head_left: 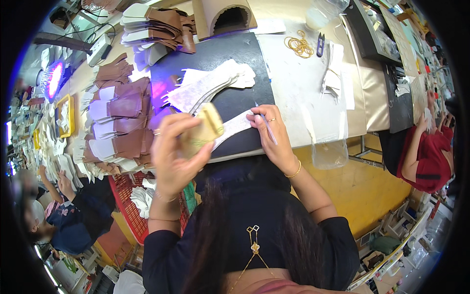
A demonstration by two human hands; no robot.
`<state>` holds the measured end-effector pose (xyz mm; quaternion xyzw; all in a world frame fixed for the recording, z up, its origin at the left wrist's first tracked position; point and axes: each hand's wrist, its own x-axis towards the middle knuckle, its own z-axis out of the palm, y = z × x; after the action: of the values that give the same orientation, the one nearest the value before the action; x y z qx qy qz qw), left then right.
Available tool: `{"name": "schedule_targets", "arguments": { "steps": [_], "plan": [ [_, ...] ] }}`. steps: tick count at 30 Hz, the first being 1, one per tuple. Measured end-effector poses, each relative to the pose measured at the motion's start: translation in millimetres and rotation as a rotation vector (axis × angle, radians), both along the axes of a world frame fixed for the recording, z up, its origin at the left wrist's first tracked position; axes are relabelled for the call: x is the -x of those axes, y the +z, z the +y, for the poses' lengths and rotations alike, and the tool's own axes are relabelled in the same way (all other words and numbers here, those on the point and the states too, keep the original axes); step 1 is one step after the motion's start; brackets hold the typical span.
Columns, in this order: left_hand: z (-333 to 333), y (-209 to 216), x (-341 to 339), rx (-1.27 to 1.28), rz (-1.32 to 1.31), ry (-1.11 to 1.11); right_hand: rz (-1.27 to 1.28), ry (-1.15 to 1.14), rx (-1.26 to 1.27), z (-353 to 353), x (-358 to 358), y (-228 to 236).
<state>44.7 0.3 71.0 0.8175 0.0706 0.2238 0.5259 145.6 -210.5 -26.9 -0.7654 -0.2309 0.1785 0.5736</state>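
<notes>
My left hand, slightly blurred, is closed around a yellowish block with a slot-like mark on its side; its material is unclear. The block is held over the near part of a white, curved flat piece on the black mat. With my right hand I grip a slim white pen-like tool, its tip pointing up and away from me. The fingertips of that hand also touch the upper end of the white piece. Beyond it lies a stack of similar white pieces with fringed ends.
Brown and white cut pieces are stacked at left, with more at the far left. Yellow rubber bands and thread snips lie at the back right. A red basket stands below the table's left side. Co-workers sit at both sides.
</notes>
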Motion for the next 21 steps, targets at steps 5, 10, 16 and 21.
{"name": "schedule_targets", "arguments": {
  "steps": [5, 10, 16, 21],
  "plan": [
    [15.0, 19.8, -30.9, -0.300, -0.083, 0.102, -0.073, 0.014, 0.014, 0.7, 0.2, -1.4],
    [20.1, -30.0, -82.4, -0.770, 0.079, -0.009, 0.093, -0.148, -0.202, -10.6, -2.8, 2.5],
    [-25.6, -72.0, -30.3, -0.649, 0.093, -0.230, 0.161, -0.237, -0.232, -19.5, -2.1, 0.9],
    [-34.9, -98.9, -18.8, -0.594, 0.110, -0.171, 0.052, -0.163, -0.147, -20.2, -1.3, -2.7]
  ]
}}
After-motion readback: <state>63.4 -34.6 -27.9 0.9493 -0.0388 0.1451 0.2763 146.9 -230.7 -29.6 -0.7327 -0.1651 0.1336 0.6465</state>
